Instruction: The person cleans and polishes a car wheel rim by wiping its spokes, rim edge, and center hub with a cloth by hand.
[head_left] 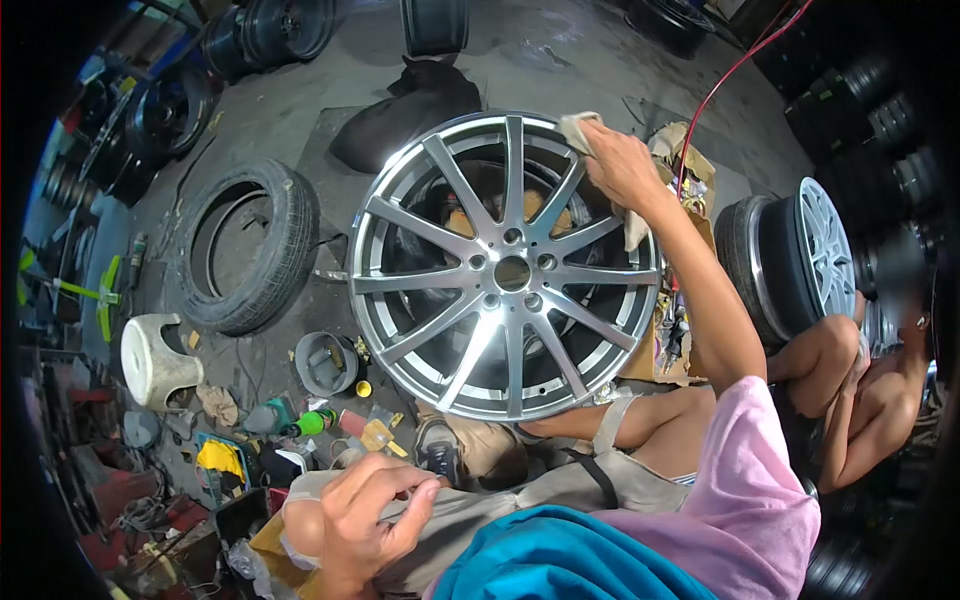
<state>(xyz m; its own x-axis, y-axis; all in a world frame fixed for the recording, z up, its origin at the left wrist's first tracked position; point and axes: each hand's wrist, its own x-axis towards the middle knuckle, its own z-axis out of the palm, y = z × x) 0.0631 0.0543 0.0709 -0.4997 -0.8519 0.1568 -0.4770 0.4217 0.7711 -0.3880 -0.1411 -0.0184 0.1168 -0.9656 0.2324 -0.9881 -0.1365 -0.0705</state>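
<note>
Alloy wheel (497,250), silver, multi-spoke w/ 5 bolt holes around the hub, sits approx. ctr. of the head cam view, face toward the cam, in front of the wearer's legs; what bears it is hidden.

R hand (622,165) at the wheel's upper R edge, arm reaching across; its grip is clenched on a beige cloth (578,132), part of which lies against the rim, another part hanging below the palm. L hand (372,510) is at lower L, near the wearer's lap, well apart from the wheel; fingers curled, thumb close to them. Can't say if that grip pinches anything small.

Around, on the floor: worn tyre (288,245) lying L of the wheel; white stool (150,362) below it; grey bucket (327,372) near the wheel's lower L, a yellow cap (363,388) just beside it; misc. tools & bits farther L, incl. a bright green bottle (313,423). Black dog (430,98) lies beyond the wheel's top edge. R side: cardboard (645,362) w/ small parts, red hose (733,75) running down toward it, a tyre (742,265) next to a 2nd silver wheel (826,245), & another person (850,430) sitting low, approx. below those.
</note>
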